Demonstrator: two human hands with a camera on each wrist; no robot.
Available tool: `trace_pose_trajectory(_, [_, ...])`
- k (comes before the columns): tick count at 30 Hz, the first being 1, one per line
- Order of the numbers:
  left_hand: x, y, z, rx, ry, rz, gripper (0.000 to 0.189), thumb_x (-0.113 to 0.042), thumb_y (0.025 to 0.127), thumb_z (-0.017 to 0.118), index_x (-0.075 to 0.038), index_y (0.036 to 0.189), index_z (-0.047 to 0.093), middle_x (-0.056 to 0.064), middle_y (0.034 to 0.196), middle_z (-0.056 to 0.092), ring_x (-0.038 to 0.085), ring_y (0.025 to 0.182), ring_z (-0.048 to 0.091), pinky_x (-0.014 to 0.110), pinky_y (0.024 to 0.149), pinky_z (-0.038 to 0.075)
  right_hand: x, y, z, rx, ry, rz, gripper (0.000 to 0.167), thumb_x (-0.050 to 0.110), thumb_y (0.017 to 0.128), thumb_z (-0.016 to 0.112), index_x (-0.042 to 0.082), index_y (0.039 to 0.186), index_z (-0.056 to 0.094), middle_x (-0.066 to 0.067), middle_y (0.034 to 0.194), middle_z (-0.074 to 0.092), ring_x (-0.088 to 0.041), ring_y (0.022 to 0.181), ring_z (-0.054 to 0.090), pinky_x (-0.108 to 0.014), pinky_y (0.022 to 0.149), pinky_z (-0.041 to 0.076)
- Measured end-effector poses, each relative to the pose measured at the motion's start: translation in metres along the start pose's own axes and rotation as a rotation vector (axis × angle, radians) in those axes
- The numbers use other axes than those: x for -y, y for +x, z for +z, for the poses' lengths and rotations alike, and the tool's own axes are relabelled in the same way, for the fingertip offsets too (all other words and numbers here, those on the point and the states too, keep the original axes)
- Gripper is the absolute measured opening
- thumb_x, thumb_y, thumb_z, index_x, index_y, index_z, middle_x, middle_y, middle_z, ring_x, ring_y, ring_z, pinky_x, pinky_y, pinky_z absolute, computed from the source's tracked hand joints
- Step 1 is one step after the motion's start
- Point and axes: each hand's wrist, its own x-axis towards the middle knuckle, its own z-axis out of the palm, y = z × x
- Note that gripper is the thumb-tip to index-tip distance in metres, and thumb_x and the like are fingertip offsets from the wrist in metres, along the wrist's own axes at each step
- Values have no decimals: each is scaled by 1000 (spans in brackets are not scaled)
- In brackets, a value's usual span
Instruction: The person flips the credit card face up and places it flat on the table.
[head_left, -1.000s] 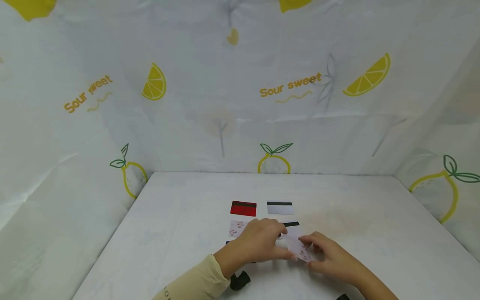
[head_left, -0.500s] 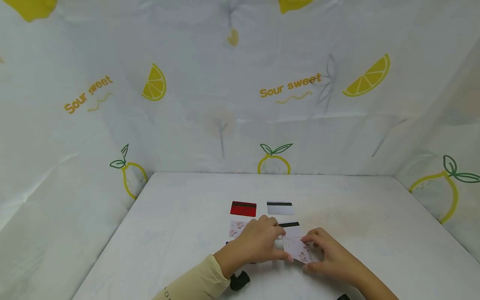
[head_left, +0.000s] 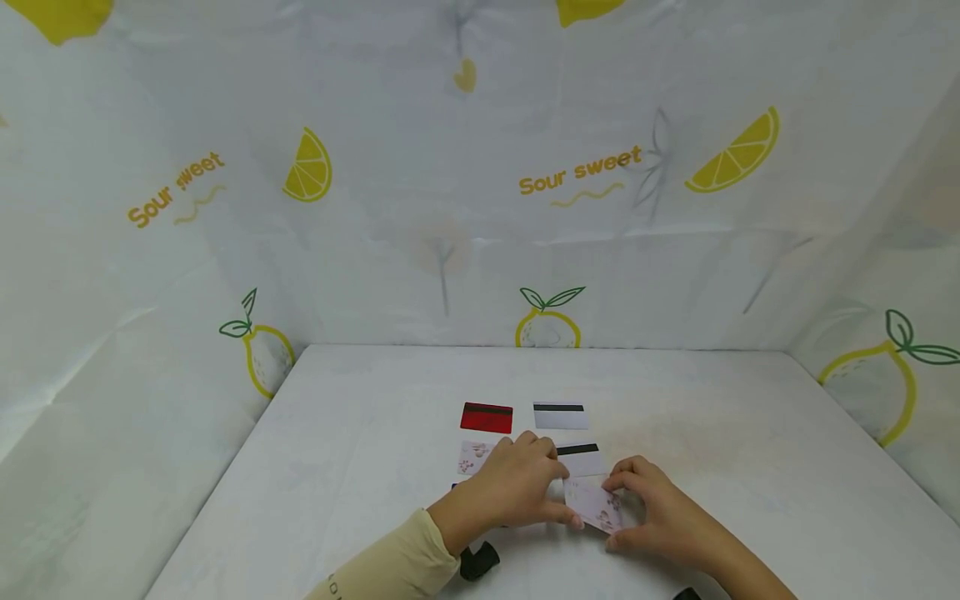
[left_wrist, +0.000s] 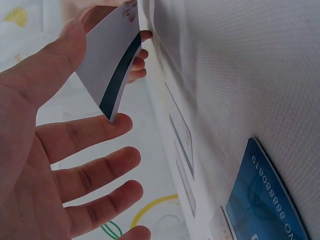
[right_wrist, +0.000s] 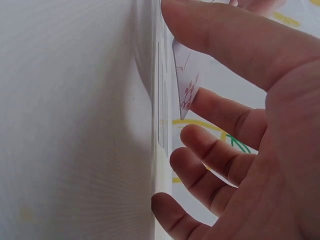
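Note:
Between my two hands is a white magnetic-stripe card (head_left: 592,503) with a pink floral print, tilted just above the table. My left hand (head_left: 517,483) holds its left side by thumb and index finger, the other fingers spread apart. In the left wrist view the dark stripe shows on the underside of the card (left_wrist: 107,55). My right hand (head_left: 660,512) pinches its right side with thumb and index finger. In the right wrist view only a floral corner of the card (right_wrist: 187,82) shows.
Behind the hands lie a red striped card (head_left: 487,418), a white striped card (head_left: 560,416) and a nearer white striped card (head_left: 581,459). Another floral card (head_left: 474,457) is partly behind my left hand. A blue card (left_wrist: 265,195) lies nearby. A black object (head_left: 478,562) is by the left wrist.
The floral card has turned and tilted, so more of its printed face shows in the head view. My left hand has shifted slightly left; the cards on the table have stayed put.

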Motion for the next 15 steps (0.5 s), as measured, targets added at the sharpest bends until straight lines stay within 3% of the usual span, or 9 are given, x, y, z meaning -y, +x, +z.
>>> trace_pose_trajectory(5, [0, -1, 1, 2, -2, 3, 61, -76, 74, 63, -33, 115, 72, -11, 114, 60, 10, 108, 50, 31, 81, 44, 0, 1, 1, 1, -9, 0, 55, 52, 63, 87, 25, 104, 64, 6, 118, 50, -15, 109, 48, -28, 91, 46])
trace_pose_trajectory(15, [2, -1, 2, -27, 21, 36, 61, -78, 76, 59, -33, 116, 72, -12, 116, 59, 10, 110, 50, 34, 85, 44, 2, 1, 1, -43, -51, -13, 55, 52, 59, 88, 24, 101, 65, 4, 116, 52, -17, 109, 49, -37, 90, 48])
